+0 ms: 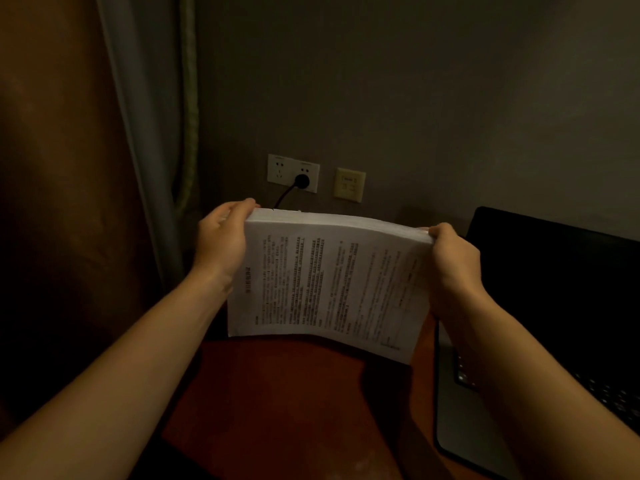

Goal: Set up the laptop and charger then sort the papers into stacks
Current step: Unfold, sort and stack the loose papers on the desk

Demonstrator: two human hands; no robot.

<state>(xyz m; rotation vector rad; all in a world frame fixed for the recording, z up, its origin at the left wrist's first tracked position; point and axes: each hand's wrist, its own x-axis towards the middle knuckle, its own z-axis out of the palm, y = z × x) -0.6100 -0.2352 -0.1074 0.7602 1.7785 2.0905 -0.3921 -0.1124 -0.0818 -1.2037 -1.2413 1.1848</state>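
Observation:
A thick stack of printed papers (329,282) is held up on edge above the reddish-brown table (277,393), its printed face turned toward me. My left hand (221,240) grips the stack's left side and my right hand (453,261) grips its right side. An open laptop (540,306) with a dark screen stands on the table at the right. A black charger plug (302,180) sits in the white wall socket (293,173), and its cable drops behind the papers.
A beige wall switch (349,184) is mounted right of the socket. A curtain (145,133) hangs at the left beside the table's edge. The dark wall rises directly behind the table.

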